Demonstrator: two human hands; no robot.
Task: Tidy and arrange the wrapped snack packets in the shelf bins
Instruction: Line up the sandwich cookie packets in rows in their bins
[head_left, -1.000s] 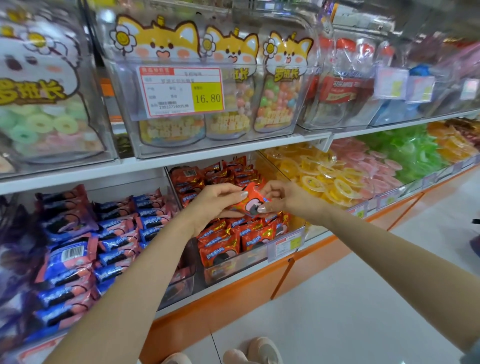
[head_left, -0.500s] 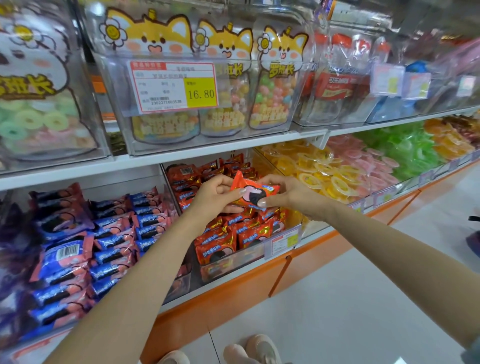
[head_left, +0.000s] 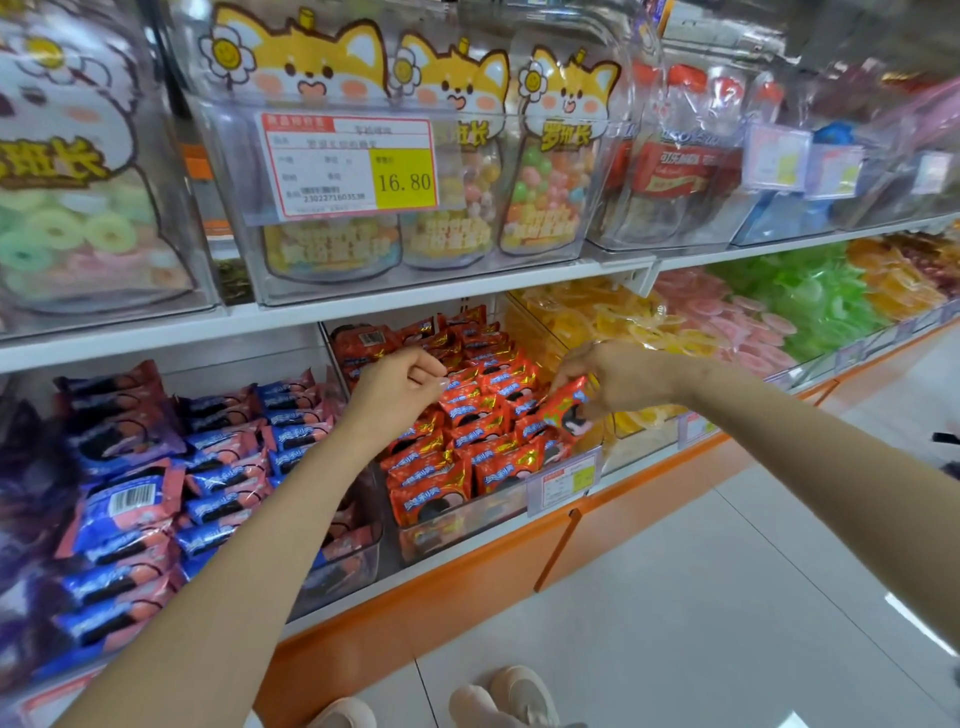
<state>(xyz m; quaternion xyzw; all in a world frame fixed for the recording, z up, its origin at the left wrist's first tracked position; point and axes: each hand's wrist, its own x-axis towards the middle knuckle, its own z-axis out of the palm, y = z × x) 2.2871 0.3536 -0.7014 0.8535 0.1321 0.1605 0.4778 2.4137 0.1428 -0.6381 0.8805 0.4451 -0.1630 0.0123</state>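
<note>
A clear shelf bin (head_left: 457, 525) holds several rows of red wrapped snack packets (head_left: 467, 431). My right hand (head_left: 618, 379) pinches one red packet (head_left: 566, 405) by its top edge, tilted over the bin's right side. My left hand (head_left: 400, 384) hovers over the bin's left part with fingers loosely curled and nothing in it. To the left, another bin (head_left: 337, 571) is full of blue and pink packets (head_left: 218, 467).
The upper shelf (head_left: 363, 306) with clear candy jars and a price tag (head_left: 348, 166) hangs just above my hands. Yellow, pink and green sweets (head_left: 727, 317) fill the bins to the right. An orange shelf base (head_left: 467, 597) and tiled floor lie below.
Both hands held the red packet together; now my left hand has let go and moved left, while my right hand carries the packet right and down toward the bin.
</note>
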